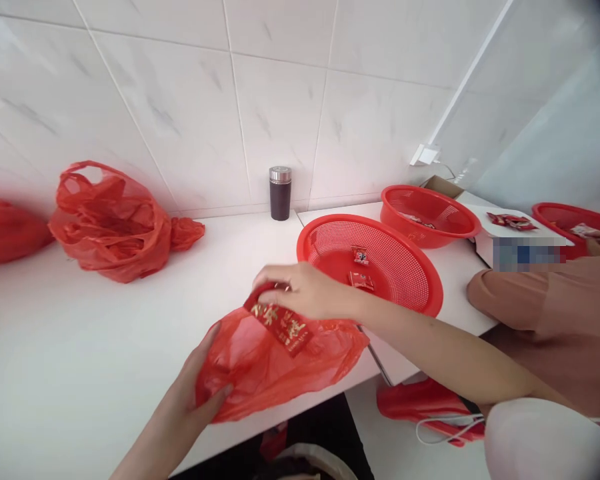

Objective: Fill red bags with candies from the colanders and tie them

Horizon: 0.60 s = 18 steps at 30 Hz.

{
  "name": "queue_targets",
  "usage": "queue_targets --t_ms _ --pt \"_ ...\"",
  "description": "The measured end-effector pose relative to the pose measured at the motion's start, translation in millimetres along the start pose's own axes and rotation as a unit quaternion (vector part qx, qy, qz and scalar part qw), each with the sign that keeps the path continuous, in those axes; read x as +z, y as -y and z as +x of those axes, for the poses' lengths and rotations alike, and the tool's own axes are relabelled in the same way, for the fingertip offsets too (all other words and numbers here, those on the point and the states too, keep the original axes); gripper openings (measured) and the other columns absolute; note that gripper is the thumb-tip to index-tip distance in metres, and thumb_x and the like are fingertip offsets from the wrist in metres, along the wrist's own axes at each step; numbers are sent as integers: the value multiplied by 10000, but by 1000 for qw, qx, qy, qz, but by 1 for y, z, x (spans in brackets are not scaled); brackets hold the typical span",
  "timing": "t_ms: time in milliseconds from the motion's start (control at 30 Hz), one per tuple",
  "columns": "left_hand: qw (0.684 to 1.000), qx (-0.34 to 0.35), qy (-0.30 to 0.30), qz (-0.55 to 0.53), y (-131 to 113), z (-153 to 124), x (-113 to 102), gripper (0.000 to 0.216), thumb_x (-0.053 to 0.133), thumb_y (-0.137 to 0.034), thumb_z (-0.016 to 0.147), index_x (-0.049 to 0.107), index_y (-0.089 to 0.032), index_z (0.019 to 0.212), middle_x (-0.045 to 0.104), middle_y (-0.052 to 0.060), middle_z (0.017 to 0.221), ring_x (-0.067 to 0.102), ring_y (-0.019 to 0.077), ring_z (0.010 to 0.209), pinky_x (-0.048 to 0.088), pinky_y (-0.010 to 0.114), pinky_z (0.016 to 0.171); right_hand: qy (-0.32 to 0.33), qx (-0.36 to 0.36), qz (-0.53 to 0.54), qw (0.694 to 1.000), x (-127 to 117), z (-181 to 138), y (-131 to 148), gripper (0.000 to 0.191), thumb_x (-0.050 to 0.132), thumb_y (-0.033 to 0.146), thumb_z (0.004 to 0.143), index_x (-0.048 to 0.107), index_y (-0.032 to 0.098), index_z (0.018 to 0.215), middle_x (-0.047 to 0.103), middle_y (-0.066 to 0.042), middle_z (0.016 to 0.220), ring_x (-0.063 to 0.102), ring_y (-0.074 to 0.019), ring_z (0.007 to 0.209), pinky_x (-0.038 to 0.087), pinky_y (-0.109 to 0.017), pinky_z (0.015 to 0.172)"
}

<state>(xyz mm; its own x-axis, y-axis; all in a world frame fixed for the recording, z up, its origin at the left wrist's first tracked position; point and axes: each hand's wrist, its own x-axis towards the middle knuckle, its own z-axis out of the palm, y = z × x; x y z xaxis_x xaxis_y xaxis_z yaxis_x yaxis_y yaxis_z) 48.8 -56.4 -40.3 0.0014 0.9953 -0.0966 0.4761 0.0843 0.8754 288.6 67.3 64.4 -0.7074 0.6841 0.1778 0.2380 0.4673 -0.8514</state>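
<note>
My right hand [300,291] grips a red envelope [287,327] printed with gold characters, its fingers curled round the upper end. The envelope is tilted over a thin red plastic bag [260,373] at the table's front edge. At the bag's left side, my left hand [200,380] holds the plastic between thumb and fingers; some fingers are hidden by the bag. Just beyond my right hand stands a red plastic basket [430,287], with red wrapped packets [361,280] lying inside it.
A bulging red bag [115,227] sits on the white table [80,360], left of a dark tumbler [280,200]. Behind stands another red basket [430,230]. At right a co-worker in a brown top [570,300] reaches toward a further basket [580,217].
</note>
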Motion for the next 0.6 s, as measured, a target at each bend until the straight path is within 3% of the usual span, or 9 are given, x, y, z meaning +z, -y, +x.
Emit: queue_targets --t_ms 67,133,267,333,433,500,600 --pt "1000 8 8 7 1 2 0 742 576 -405 843 243 -397 1506 306 -7 1572 270 273 1439 265 470 1147 59 16 -52 997 11 0 -1 117 592 229 874 655 239 971 698 -2 947 634 -142 890 475 -300 835" --pt "1000 20 15 17 2 3 -2 735 566 -372 854 232 -402 1508 324 2 1563 301 263 1427 291 452 1139 30 34 -62 997 6 1 -4 151 587 247 881 645 236 1021 696 -13 979 633 -142 886 486 -291 814" --pt "997 45 -3 58 3 4 -3 727 566 -345 848 255 -394 1503 374 23 1534 340 262 1408 300 429 1137 -99 71 -179 976 -43 -4 -20 181 538 343 914 622 257 1049 680 -20 1034 624 -166 935 489 -321 845" --pt "996 40 -15 73 3 3 -3 713 563 -368 848 267 -406 1496 373 20 1532 366 269 1392 330 432 1122 -98 139 -268 948 -72 -15 -36 221 515 369 916 610 278 1094 672 -35 1095 609 -205 1004 473 -366 881" --pt "999 -7 -28 42 0 1 -2 709 570 -457 839 287 -400 1486 348 42 1540 485 306 1288 498 433 977 -10 295 -351 889 -100 -42 -69 448 670 393 781 595 243 1197 647 -112 1150 607 -300 1014 473 -413 826" --pt "998 -51 -42 3 0 -2 -3 727 572 -524 824 282 -408 1480 337 39 1543 525 317 1235 552 429 895 100 377 -374 841 -103 -60 -89 673 775 395 645 566 230 1263 630 -136 1154 620 -319 969 475 -381 750" --pt "993 -90 -70 -38 7 -3 -5 724 557 -594 809 284 -448 1464 361 7 1532 509 322 1251 519 470 951 171 411 -407 798 -93 -77 -107 777 753 418 652 472 244 1356 543 -164 1258 630 -296 918 446 -324 654"
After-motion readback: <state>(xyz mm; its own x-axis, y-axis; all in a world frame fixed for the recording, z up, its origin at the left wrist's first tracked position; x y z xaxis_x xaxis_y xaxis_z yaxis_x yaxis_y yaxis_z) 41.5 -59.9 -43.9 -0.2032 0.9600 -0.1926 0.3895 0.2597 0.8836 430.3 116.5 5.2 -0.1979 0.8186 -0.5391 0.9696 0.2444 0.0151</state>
